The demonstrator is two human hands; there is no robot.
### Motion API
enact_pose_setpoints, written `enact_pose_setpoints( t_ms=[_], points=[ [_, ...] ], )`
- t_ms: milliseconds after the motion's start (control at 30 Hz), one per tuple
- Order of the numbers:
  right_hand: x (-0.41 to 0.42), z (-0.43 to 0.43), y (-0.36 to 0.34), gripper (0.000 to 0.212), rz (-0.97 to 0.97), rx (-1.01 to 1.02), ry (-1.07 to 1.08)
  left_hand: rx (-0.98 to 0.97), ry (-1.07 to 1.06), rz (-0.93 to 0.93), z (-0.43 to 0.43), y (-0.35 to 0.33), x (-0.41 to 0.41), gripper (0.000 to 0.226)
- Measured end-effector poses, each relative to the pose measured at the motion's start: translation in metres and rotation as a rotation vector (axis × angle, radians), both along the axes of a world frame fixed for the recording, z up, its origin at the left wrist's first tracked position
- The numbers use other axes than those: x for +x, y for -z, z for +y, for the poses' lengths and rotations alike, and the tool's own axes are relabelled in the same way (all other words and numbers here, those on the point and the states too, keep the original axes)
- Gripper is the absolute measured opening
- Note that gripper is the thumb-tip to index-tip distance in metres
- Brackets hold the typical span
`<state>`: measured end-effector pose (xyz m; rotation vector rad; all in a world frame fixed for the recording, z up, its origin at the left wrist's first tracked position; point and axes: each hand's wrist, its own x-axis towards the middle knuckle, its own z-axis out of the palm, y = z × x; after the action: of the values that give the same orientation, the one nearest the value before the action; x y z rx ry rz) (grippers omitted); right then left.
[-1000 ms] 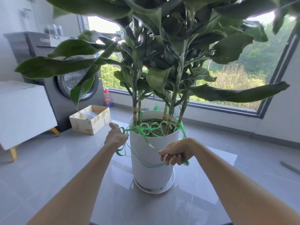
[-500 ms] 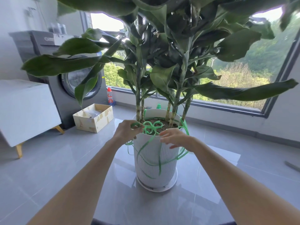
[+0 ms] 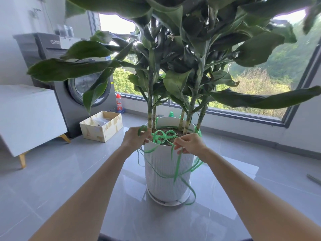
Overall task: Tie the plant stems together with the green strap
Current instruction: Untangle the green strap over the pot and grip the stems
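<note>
A tall leafy plant with several upright stems (image 3: pixel 149 110) grows from a white ribbed pot (image 3: pixel 165 173) on the grey tiled floor. A long green strap (image 3: pixel 163 135) lies in loops on the soil and trails down the pot's front to the saucer. My left hand (image 3: pixel 134 139) is at the pot's left rim, fingers curled round a loop of the strap. My right hand (image 3: pixel 190 143) is at the right rim and pinches another length of strap that hangs below it. No strap goes round the stems above the soil.
A grey washing machine (image 3: pixel 69 75) stands back left, with an open cardboard box (image 3: pixel 101 126) and a red-capped bottle (image 3: pixel 119 105) beside it. A white cabinet (image 3: pixel 26 117) is at the left. A wide window (image 3: pixel 243 84) runs behind the plant. Big leaves overhang my hands.
Both hands rose from beside the pot's wall to its rim and came closer together. The right hand shifted its hold on the strap, whose loose loops now hang lower down the pot.
</note>
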<state>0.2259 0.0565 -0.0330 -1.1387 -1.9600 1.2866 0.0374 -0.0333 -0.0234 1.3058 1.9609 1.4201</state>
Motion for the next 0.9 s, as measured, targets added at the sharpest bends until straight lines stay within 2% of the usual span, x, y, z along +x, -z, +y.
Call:
enact_pose_setpoints(
  t_ms=[167, 233, 300, 333, 400, 433, 533, 600, 700, 767, 833, 900],
  points=[
    [0.017, 0.009, 0.009, 0.013, -0.178, 0.108, 0.206, 0.031, -0.190, -0.111, 0.000, 0.004, -0.009, 0.026],
    [0.022, 0.011, 0.013, 0.014, -0.281, 0.176, 0.208, 0.074, -0.232, -0.273, -0.002, 0.001, -0.011, 0.027],
    [0.023, 0.011, 0.015, 0.015, -0.402, 0.201, 0.164, 0.114, -0.173, -0.525, -0.004, -0.005, -0.005, 0.024],
    [0.022, 0.010, 0.016, 0.014, -0.460, 0.194, 0.128, 0.120, -0.128, -0.588, -0.006, -0.007, -0.002, 0.022],
    [0.018, 0.007, 0.015, 0.014, -0.527, 0.141, 0.053, 0.104, -0.061, -0.541, -0.007, -0.009, 0.004, 0.021],
    [0.015, 0.005, 0.013, 0.025, -0.526, 0.100, 0.027, 0.089, -0.036, -0.486, -0.008, -0.010, 0.007, 0.022],
    [0.008, -0.003, 0.004, 0.054, -0.413, -0.051, -0.047, 0.027, 0.025, -0.344, -0.009, -0.013, 0.014, 0.022],
    [0.004, -0.007, -0.003, 0.059, -0.323, -0.121, -0.083, -0.001, 0.060, -0.287, -0.008, -0.014, 0.017, 0.021],
    [0.002, -0.008, -0.007, 0.052, -0.185, -0.206, -0.155, -0.037, 0.096, -0.201, -0.007, -0.013, 0.021, 0.022],
    [0.001, -0.008, -0.009, 0.040, -0.123, -0.241, -0.196, -0.053, 0.109, -0.149, -0.006, -0.011, 0.022, 0.022],
    [0.001, -0.010, -0.012, 0.027, -0.108, -0.186, -0.165, -0.049, 0.082, -0.107, -0.004, -0.009, 0.019, 0.022],
    [0.001, -0.009, -0.012, 0.023, -0.124, -0.061, -0.089, -0.042, 0.044, -0.057, -0.004, -0.007, 0.013, 0.024]
  ],
)
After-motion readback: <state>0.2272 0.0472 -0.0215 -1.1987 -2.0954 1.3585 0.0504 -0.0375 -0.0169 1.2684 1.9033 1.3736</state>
